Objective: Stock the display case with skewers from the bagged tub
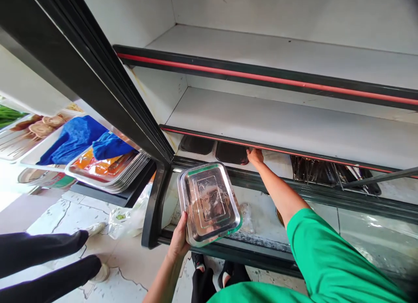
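Note:
My left hand [179, 237] grips the near left edge of a shiny rectangular stainless-steel lid [210, 200], held tilted in front of the cabinet. Along its left side more than one metal rim shows, so there may be several layers. My right hand [255, 156] reaches under the lower shelf and touches the right end of a dark rectangular tray [231, 153]. Its fingers curl at the tray's edge, partly hidden by the shelf. A second dark tray [197, 145] lies just left of it.
Above are two white shelves with red-edged fronts [261, 76]. Many skewers [321, 170] lie to the right. At left stand a stack of metal trays [112, 181], blue cloths [76, 135] and a plastic bag [129, 220]. Another person's legs [42, 255] are at lower left.

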A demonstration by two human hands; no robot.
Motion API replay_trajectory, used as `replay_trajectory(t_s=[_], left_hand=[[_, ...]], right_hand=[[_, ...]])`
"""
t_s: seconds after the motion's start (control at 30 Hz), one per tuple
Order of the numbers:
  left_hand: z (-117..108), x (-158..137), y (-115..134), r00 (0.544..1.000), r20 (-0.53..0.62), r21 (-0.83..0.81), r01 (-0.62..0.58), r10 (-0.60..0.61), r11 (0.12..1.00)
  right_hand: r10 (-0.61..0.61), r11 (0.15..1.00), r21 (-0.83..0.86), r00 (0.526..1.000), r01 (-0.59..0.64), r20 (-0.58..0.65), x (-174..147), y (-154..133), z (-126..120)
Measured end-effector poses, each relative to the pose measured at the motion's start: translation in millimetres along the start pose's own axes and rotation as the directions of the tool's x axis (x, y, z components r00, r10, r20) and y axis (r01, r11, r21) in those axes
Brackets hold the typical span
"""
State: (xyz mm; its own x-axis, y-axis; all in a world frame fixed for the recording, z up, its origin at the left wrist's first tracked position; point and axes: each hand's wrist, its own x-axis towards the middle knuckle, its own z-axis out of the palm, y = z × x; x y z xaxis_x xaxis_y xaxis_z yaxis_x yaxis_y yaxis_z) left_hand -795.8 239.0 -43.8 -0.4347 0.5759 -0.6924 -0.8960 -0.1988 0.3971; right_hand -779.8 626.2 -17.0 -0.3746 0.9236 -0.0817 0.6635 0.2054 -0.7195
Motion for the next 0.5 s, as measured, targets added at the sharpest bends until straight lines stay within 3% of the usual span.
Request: replay_trajectory(t_s=[0.07,0.1,0.13,0.17,0.27,0.37,0.5], left_hand=[[5.7,2.4,-3.1,1.000,0.019,-0.003,-0.004,0.004,1.000],[9.3,3.8,-5.2,1.000,0.027,-0.003,-0.010,0.010,1.000],[13.3,5.2,-7.8,0.999,0.034,-0.005,-0.012,0.012,1.000],[17.4,6.5,-10.6,0.999,0.042,-0.007,-0.008,0.008,1.000],[29.6,10.4,-20.0,0.997,0.072,-0.003,0.035,-0.034,0.999],[41.6,12.7,-30.2,0.991,0.096,0.024,0.089,-0.091,0.996],[57.1,10.2,-44.5,0.985,0.103,0.049,0.136,-0.140,0.990]], right_hand=[[-0.077,0.996,-0.037,0.990,0.082,0.121,-39.4,7.2,-11.1],[-0.151,0.983,-0.058,0.950,0.174,0.275,-63.7,13.7,-16.2],[-0.214,0.961,-0.071,0.880,0.268,0.423,-88.8,21.4,-20.7],[-0.246,0.939,-0.107,0.854,0.328,0.457,-112.9,29.7,-24.5],[-0.262,0.899,-0.226,0.875,0.375,0.407,-163.9,52.0,-33.5],[-0.221,0.920,-0.246,0.921,0.306,0.320,-177.8,67.4,-44.7],[-0.096,0.995,0.064,0.958,0.082,0.272,-187.4,87.0,-65.9]])
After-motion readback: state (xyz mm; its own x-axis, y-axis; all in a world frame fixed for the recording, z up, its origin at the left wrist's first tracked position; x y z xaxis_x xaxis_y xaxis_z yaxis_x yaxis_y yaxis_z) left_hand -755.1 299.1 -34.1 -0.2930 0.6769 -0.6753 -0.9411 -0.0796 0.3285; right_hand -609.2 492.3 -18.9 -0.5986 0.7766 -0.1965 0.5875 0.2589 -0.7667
